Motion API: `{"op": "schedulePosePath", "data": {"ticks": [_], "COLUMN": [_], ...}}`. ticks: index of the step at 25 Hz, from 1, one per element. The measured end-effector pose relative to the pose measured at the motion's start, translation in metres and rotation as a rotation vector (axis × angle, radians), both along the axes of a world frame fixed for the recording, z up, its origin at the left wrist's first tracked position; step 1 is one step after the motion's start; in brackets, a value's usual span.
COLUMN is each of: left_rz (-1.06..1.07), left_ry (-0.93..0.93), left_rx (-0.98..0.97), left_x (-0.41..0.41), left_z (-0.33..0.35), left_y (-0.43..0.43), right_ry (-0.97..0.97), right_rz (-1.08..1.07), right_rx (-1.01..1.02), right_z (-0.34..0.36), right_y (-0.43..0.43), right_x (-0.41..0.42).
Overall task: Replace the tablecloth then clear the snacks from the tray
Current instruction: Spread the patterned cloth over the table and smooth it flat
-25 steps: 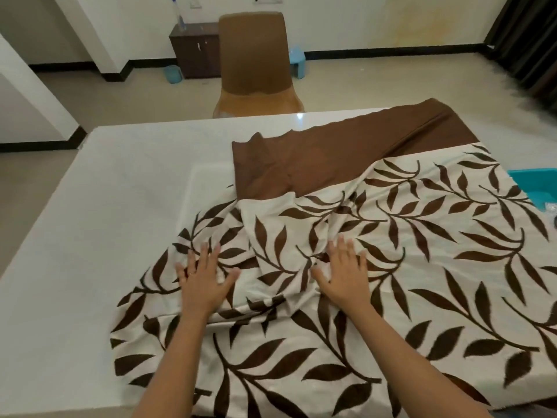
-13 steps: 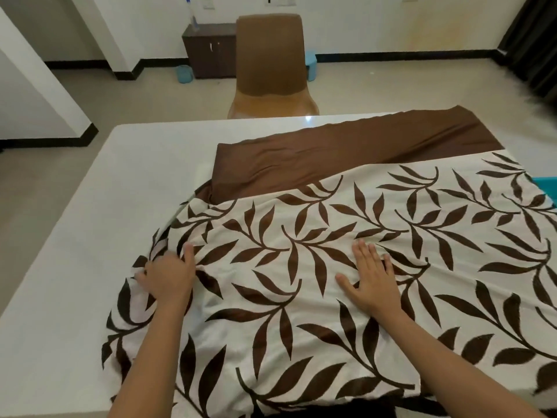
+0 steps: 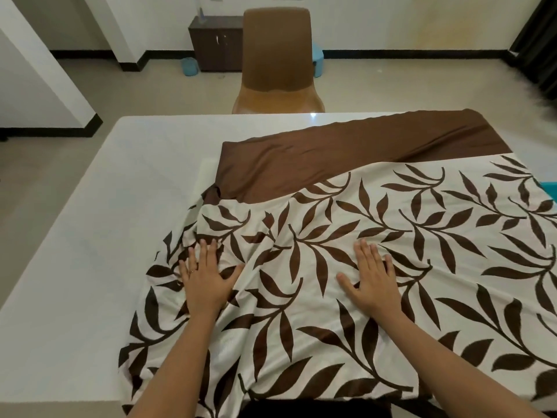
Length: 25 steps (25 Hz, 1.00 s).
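Cream tablecloth [image 3: 361,224] printed with brown leaves, spread across the right and near part of a white table [image 3: 105,221] and hanging over the near edge. Plain brown band [image 3: 346,152] along its far side, running from mid-table toward the far right corner. Bunched into folds at the left end, flatter toward the right. White tabletop showing on the left and along the far side.

Left hand [image 3: 205,282] laid palm down on the rumpled left end of the cloth, fingers straight and slightly fanned, thumb out to the right; pressing flat, gripping nothing. Thin ring [image 3: 193,270] on one finger. Right hand [image 3: 372,282] likewise palm down on the cloth, well apart from the left hand, fingers straight and close together, thumb out to the left; nothing pinched.

Sliver of a teal tray [image 3: 551,190] at the right edge of the view, just past the cloth; contents out of sight.

Beyond the far edge, a brown chair [image 3: 277,55] facing the table. Farther back, against the wall, a dark cabinet [image 3: 215,43], with a small blue bin [image 3: 189,67] on the floor to its left.
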<state>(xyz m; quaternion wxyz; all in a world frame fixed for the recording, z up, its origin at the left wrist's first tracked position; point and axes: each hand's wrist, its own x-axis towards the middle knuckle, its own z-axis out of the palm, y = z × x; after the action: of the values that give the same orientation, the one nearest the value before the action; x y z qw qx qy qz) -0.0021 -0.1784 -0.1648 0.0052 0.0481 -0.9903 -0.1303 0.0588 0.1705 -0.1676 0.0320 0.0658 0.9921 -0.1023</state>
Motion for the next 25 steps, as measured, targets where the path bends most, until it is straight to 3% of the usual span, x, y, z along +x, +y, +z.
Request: {"op": "schedulePosePath", "data": {"ticks": [15, 22, 25], "left_rz": [-0.007, -0.069, -0.073], "left_ry": [-0.004, -0.042, -0.107], "left_rx": [0.022, 0.097, 0.119], "left_x": [-0.065, -0.111, -0.108], "left_z": [0.000, 0.009, 0.016], "left_y": [-0.033, -0.071, -0.071], "right_ry": [0.005, -0.028, -0.072], "right_rz": [-0.034, -0.228, -0.433], "right_rx": [-0.002, 0.052, 0.100], "right_z": [0.002, 0.003, 0.018], "right_y": [-0.002, -0.017, -0.059], "right_x": [-0.002, -0.003, -0.025]}}
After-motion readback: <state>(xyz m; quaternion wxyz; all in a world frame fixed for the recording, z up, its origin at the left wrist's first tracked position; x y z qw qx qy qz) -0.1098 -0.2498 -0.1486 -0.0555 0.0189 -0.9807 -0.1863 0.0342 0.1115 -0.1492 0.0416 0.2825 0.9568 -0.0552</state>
